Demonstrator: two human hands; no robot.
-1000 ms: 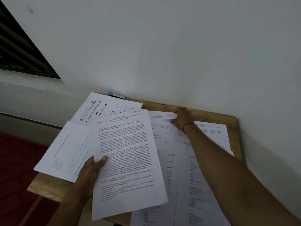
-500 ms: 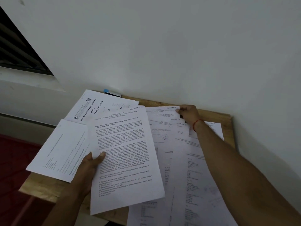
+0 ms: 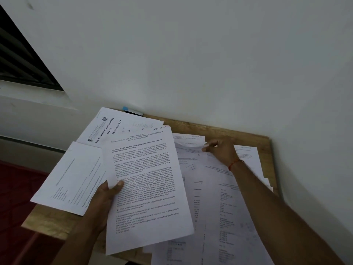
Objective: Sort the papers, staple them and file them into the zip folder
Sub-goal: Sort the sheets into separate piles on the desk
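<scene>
My left hand (image 3: 106, 196) holds a printed sheet (image 3: 147, 188) marked "SECTION - 1", thumb on its left edge, lifted above the wooden table (image 3: 219, 131). Several printed papers (image 3: 214, 197) lie spread over the table's right half. My right hand (image 3: 221, 150) reaches to their far end and pinches the top edge of one sheet (image 3: 191, 148), which bends up slightly. A cover page (image 3: 107, 131) reading "Pre Examination Training" lies at the back left. Another sheet (image 3: 72, 178) overhangs the table's left edge. No stapler or zip folder shows.
A white wall stands right behind and to the right of the table. A small blue and dark object (image 3: 131, 111) lies at the back edge against the wall. A dark window (image 3: 23, 60) is at upper left, and a red floor (image 3: 13, 207) lies below left.
My right hand slid left and nearer along the far paper edges, from pressing flat to pinching a sheet's top edge. The left hand kept its sheet still.
</scene>
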